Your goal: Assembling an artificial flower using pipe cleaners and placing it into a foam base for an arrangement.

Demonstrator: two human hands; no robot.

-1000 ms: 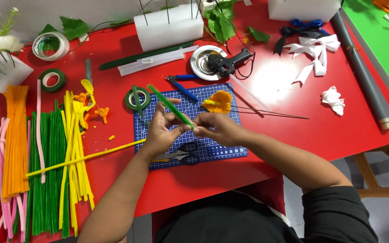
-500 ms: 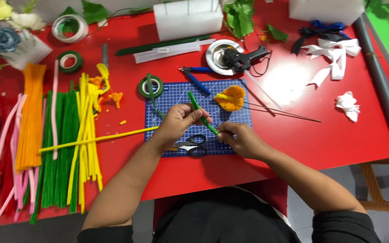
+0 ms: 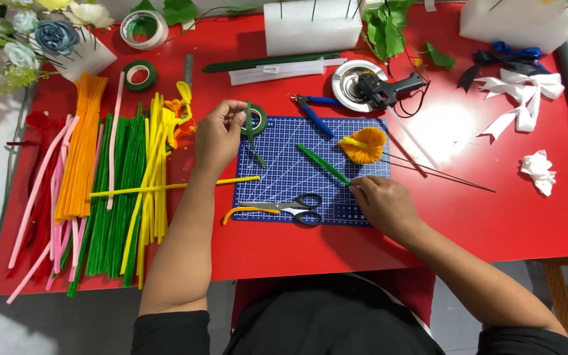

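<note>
My left hand point(image 3: 217, 135) has left the green stem point(image 3: 323, 164) and now pinches the tape roll point(image 3: 254, 120); my right hand point(image 3: 382, 204) keeps its grip clamped on the stem's end.

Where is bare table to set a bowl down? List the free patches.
Free: the red table right of the cutting mat, between the thin wires and the front edge; also the front strip below the scissors. Crowded: the pipe cleaners at left and the back row around the glue gun.
</note>
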